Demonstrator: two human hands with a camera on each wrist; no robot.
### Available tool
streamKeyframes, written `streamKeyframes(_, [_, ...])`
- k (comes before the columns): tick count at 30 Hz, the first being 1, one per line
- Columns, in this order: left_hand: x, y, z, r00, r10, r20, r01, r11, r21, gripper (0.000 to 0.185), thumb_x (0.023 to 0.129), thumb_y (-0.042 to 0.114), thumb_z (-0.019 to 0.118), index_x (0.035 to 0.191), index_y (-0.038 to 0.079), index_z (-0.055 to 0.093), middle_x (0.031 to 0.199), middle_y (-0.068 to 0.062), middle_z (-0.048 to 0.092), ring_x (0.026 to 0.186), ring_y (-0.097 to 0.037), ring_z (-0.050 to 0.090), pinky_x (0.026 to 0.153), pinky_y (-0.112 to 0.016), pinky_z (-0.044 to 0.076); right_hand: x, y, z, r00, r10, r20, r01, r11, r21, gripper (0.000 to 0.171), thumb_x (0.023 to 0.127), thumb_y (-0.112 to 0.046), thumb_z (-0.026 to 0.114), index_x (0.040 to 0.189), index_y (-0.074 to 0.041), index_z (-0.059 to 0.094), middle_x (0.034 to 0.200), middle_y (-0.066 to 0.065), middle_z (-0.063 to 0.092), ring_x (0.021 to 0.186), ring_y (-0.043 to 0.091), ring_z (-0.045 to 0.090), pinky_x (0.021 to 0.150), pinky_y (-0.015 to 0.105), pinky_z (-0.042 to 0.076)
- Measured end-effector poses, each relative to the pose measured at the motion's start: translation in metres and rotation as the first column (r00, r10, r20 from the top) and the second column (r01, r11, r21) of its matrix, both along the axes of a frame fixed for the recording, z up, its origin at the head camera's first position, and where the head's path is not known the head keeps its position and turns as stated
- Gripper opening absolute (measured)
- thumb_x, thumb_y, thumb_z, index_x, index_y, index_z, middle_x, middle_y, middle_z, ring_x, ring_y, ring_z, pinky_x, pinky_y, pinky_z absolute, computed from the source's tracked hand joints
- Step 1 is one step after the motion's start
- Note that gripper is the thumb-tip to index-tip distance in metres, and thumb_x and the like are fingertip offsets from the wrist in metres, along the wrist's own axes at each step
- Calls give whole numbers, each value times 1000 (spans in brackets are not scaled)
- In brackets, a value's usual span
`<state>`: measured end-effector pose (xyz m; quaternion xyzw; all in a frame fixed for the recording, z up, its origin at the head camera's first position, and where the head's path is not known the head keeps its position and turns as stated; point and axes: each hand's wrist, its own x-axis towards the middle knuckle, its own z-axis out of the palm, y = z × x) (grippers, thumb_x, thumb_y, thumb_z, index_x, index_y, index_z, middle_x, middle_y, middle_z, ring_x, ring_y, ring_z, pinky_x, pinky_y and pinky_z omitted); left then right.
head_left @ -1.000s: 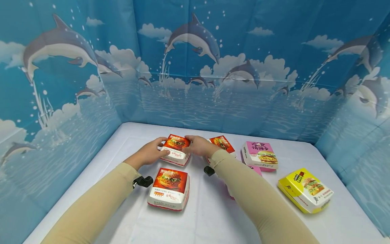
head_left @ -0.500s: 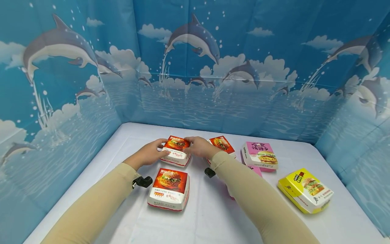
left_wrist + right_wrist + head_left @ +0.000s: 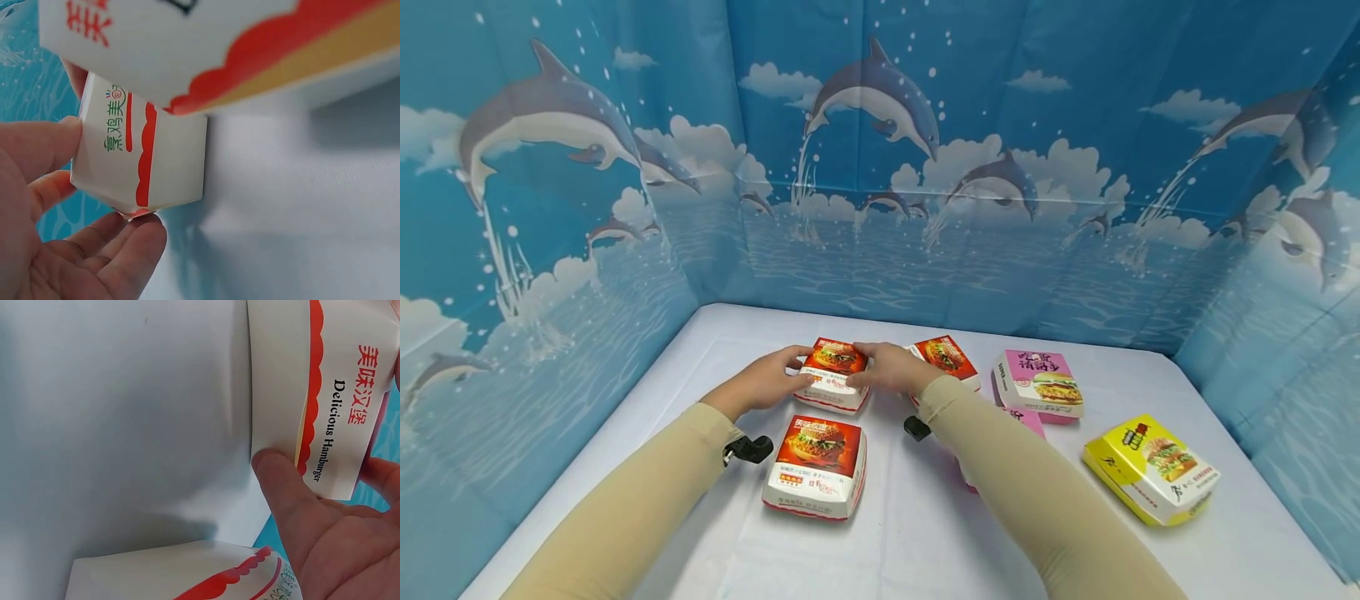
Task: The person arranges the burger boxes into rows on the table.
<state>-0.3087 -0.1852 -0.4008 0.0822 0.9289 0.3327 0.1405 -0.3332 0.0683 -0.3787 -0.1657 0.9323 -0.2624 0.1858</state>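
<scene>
My left hand and right hand both grip a red-and-white hamburger box at the back left of the table, one at each side. In the left wrist view, the left fingers bend round a lower corner of this box, with the thumb on its side. The right thumb presses the wall marked "Delicious Hamburger" in the right wrist view, the other fingers partly hidden. Directly in front lies a matching hamburger box. Another red one sits behind the right wrist, partly covered.
Two pink burger boxes stand on the right: one in full view, one mostly behind my right forearm. Farther right is a yellow box. A blue dolphin curtain rises along the back and sides of the white table.
The held box and both hands have shifted slightly toward me, closer to the front red box. The other boxes have stayed in place.
</scene>
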Motion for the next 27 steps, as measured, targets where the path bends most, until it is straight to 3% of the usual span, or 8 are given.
streamKeyframes(27, [-7, 0, -4, 1000, 13, 16, -13, 1000, -1, 66, 101, 45, 68, 159, 24, 43, 155, -17, 53, 142, -40, 50, 113, -62, 45, 1, -2, -9, 998, -41, 51, 42, 999, -13, 85, 98, -47, 73, 168, -30, 28, 170, 13, 38, 157, 33, 35, 126, 52, 34])
